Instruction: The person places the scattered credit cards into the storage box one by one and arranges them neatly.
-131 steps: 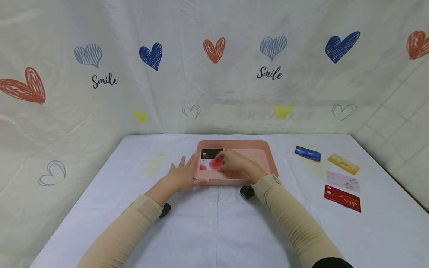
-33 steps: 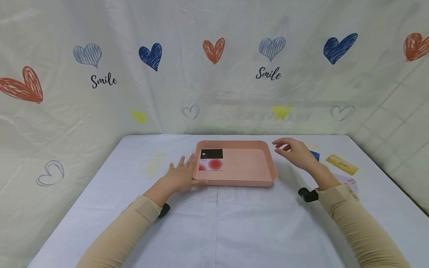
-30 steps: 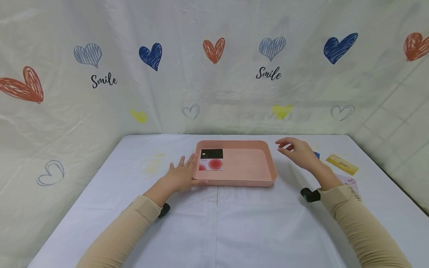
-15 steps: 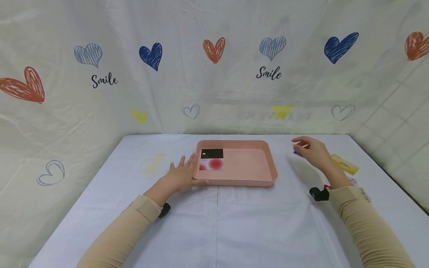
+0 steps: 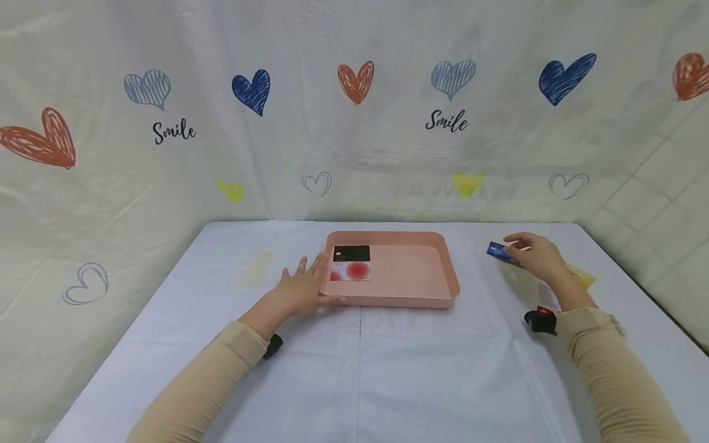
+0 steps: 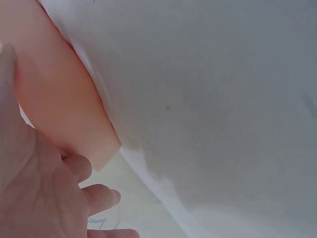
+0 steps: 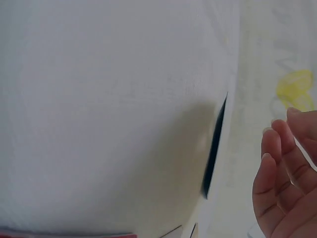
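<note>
A pink rectangular tray (image 5: 410, 264) sits at the back middle of the table. My left hand (image 5: 299, 292) rests against its left wall with fingers spread; in the left wrist view the thumb lies on the tray's side. Inside, at the left, a black VIP card (image 5: 352, 253) lies just behind a white card with red circles (image 5: 357, 271). To the right, my right hand (image 5: 537, 255) hovers over a blue card (image 5: 496, 250), covering its right part. The right wrist view shows this hand's fingers loosely bent, holding nothing, apart from the blue card (image 7: 215, 148).
Partly behind the right forearm lie a gold card (image 5: 583, 277), a pale card (image 5: 545, 294) and a red card (image 5: 545, 309). White cloth covers the table (image 5: 432, 363). A curtain with printed hearts (image 5: 354, 141) hangs behind it.
My right hand has left the white card with red circles in the tray and moved right to the blue card, whose left end shows again. My left hand stays at the tray.
</note>
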A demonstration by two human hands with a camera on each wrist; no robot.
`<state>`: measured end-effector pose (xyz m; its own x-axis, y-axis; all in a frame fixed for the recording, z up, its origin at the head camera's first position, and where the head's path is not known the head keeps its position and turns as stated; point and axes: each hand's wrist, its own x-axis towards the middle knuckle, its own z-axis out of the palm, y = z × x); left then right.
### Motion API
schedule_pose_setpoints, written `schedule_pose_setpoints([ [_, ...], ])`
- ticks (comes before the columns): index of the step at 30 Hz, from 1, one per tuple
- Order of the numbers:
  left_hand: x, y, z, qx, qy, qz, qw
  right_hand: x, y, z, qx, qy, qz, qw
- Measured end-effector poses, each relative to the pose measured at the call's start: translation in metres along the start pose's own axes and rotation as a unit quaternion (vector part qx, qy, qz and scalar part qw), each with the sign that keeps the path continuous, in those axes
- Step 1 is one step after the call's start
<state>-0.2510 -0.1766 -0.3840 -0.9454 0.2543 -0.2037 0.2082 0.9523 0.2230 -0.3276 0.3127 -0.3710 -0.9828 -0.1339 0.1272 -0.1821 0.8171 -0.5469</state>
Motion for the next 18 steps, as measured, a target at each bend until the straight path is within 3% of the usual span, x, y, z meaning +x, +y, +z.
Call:
schedule_pose_setpoints([
  [8,0.001,0.0,0.001,-0.007,-0.004,-0.001,1.0,0.001,0.019,-0.011,0.02,-0.019,0.009,0.9996],
  [18,0.001,0.0,0.0,0.0,-0.001,0.0,1.0,0.004,0.034,-0.018,0.047,-0.052,0.075,0.9948],
])
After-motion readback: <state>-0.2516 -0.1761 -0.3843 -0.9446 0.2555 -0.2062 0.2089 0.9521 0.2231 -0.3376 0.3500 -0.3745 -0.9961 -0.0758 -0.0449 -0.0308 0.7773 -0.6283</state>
